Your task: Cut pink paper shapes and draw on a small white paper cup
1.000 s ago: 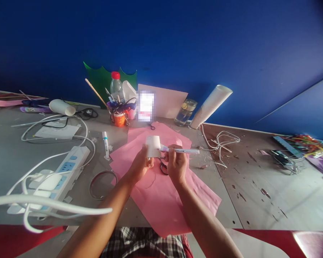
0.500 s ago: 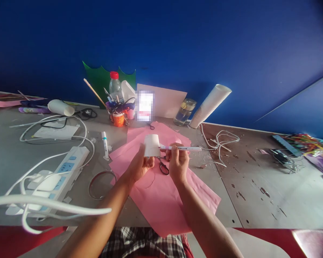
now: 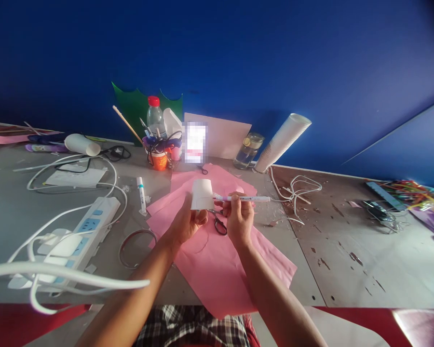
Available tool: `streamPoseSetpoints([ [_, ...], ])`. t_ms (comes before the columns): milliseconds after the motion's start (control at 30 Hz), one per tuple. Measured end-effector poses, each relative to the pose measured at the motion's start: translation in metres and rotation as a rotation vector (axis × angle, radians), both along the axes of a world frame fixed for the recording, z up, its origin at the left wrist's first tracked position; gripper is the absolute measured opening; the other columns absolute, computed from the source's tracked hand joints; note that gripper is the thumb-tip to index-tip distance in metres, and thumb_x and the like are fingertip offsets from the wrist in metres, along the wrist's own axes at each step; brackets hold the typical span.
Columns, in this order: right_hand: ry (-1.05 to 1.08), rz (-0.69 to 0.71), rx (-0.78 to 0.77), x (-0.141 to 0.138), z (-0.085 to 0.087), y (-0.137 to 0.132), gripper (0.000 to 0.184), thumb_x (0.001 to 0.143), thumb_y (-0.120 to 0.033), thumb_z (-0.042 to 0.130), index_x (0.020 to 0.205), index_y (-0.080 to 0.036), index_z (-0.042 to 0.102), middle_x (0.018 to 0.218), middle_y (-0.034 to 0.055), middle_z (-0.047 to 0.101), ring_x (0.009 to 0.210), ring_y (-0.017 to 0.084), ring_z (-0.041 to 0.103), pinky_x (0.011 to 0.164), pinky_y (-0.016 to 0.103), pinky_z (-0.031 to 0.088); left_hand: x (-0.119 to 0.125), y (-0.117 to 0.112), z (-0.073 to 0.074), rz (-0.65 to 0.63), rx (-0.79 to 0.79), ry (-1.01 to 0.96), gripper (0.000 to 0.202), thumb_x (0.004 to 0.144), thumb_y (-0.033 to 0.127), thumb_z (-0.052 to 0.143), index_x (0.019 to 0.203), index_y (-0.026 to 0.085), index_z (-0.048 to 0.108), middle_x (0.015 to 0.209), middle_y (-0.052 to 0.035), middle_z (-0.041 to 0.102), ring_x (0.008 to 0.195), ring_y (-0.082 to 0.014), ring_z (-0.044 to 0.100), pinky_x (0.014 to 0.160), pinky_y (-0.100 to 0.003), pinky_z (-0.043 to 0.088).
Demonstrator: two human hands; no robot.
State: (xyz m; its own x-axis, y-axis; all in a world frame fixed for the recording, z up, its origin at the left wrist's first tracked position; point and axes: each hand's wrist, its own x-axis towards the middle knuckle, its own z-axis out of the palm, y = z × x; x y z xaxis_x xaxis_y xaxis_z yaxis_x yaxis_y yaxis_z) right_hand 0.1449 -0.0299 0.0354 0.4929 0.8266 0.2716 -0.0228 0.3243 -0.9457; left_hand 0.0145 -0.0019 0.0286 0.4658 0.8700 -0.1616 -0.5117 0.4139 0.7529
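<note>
The bright rectangle (image 3: pixel 195 142) reaches me pixelated, so I can't read it. Lettering on the pen (image 3: pixel 255 198) in the right hand (image 3: pixel 239 219) is too small for me, and I can't tell whether its tip touches the white piece (image 3: pixel 201 193). Part of the scissors (image 3: pixel 216 223) is hidden. The bottom edge crops 2 forearms (image 3: pixel 275 294) and the plaid cloth (image 3: pixel 191 327); the left edge cuts the thick cable (image 3: pixel 65 273).

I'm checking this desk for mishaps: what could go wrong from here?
The pen in the right hand points at the white piece in the left hand; a slip might leave a stray mark. The scissors lie close by and could be nudged. The leaning cup stack might topple if bumped.
</note>
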Motion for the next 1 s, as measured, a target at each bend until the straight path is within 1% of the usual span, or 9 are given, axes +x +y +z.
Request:
streamPoseSetpoints([
  [133,0.031,0.018,-0.024,-0.001,0.000,-0.001,0.031,0.091,-0.050,0.059,0.083,-0.020,0.056,0.056,-0.0059,0.053,0.047,0.010,0.054,0.044,0.021,0.041,-0.002,0.001,-0.001,0.022,-0.008,-0.036,0.069,0.083,0.084,0.044,0.067,0.017,0.055,0.046,0.0067,0.030,0.044,-0.0074,0.023,0.049,-0.024,0.030],
  [200,0.033,0.022,-0.028,-0.001,0.000,-0.002,0.031,0.090,-0.049,0.060,0.080,-0.020,0.057,0.055,-0.0054,0.053,0.046,0.010,0.050,0.044,0.021,0.040,-0.003,0.002,-0.002,0.036,-0.044,-0.056,0.067,0.083,0.082,0.046,0.071,0.017,0.057,0.047,0.0073,0.030,0.044,-0.0071,0.022,0.049,-0.024,0.030],
  [300,0.032,0.029,-0.036,-0.001,0.001,-0.003,0.031,0.089,-0.048,0.062,0.076,-0.020,0.056,0.053,-0.0051,0.053,0.044,0.009,0.044,0.044,0.022,0.038,-0.003,0.004,-0.005,0.051,-0.095,-0.098,0.064,0.084,0.080,0.049,0.076,0.017,0.059,0.049,0.0071,0.034,0.044,-0.0068,0.023,0.048,-0.023,0.031],
  [433,0.047,0.038,-0.047,-0.001,0.001,-0.003,0.032,0.088,-0.048,0.063,0.074,-0.020,0.056,0.051,-0.0056,0.052,0.044,0.009,0.041,0.043,0.022,0.036,-0.004,0.005,-0.005,0.051,-0.109,-0.126,0.062,0.084,0.079,0.052,0.077,0.017,0.058,0.050,0.0071,0.036,0.044,-0.0064,0.024,0.049,-0.023,0.032],
  [533,0.113,0.027,-0.022,0.001,0.000,-0.002,0.031,0.090,-0.049,0.061,0.078,-0.020,0.057,0.053,-0.0055,0.054,0.045,0.009,0.044,0.044,0.022,0.035,-0.004,0.004,-0.003,0.049,-0.087,-0.122,0.062,0.084,0.078,0.051,0.076,0.017,0.058,0.049,0.0075,0.035,0.044,-0.0063,0.022,0.048,-0.023,0.030],
  [667,0.175,0.013,0.057,0.003,-0.001,-0.002,0.031,0.093,-0.051,0.059,0.088,-0.021,0.060,0.059,-0.0041,0.060,0.049,0.010,0.050,0.048,0.023,0.038,-0.002,0.003,-0.003,0.044,-0.055,-0.078,0.065,0.084,0.080,0.048,0.071,0.017,0.057,0.046,0.0073,0.033,0.042,-0.0062,0.023,0.048,-0.023,0.029],
  [800,0.122,0.043,0.078,0.002,0.000,-0.005,0.031,0.092,-0.052,0.059,0.089,-0.021,0.061,0.060,-0.0034,0.059,0.049,0.011,0.049,0.047,0.024,0.039,0.002,0.004,-0.010,0.097,-0.016,0.007,0.067,0.083,0.082,0.048,0.065,0.018,0.052,0.048,0.0052,0.038,0.043,-0.0066,0.028,0.049,-0.024,0.030],
  [900,0.009,0.078,0.063,-0.003,0.002,-0.010,0.030,0.093,-0.051,0.058,0.090,-0.021,0.062,0.062,-0.0026,0.060,0.047,0.010,0.047,0.046,0.024,0.039,0.003,0.003,-0.012,0.135,0.047,0.062,0.066,0.081,0.082,0.049,0.067,0.018,0.053,0.049,0.0050,0.040,0.045,-0.0073,0.029,0.050,-0.024,0.029],
  [1000,-0.092,0.100,0.061,-0.008,0.002,-0.014,0.027,0.094,-0.048,0.057,0.093,-0.021,0.063,0.064,-0.0022,0.060,0.048,0.011,0.047,0.046,0.025,0.040,0.003,0.001,-0.012,0.182,0.096,0.110,0.066,0.078,0.084,0.053,0.069,0.018,0.053,0.050,0.0054,0.040,0.047,-0.0081,0.031,0.050,-0.024,0.029],
])
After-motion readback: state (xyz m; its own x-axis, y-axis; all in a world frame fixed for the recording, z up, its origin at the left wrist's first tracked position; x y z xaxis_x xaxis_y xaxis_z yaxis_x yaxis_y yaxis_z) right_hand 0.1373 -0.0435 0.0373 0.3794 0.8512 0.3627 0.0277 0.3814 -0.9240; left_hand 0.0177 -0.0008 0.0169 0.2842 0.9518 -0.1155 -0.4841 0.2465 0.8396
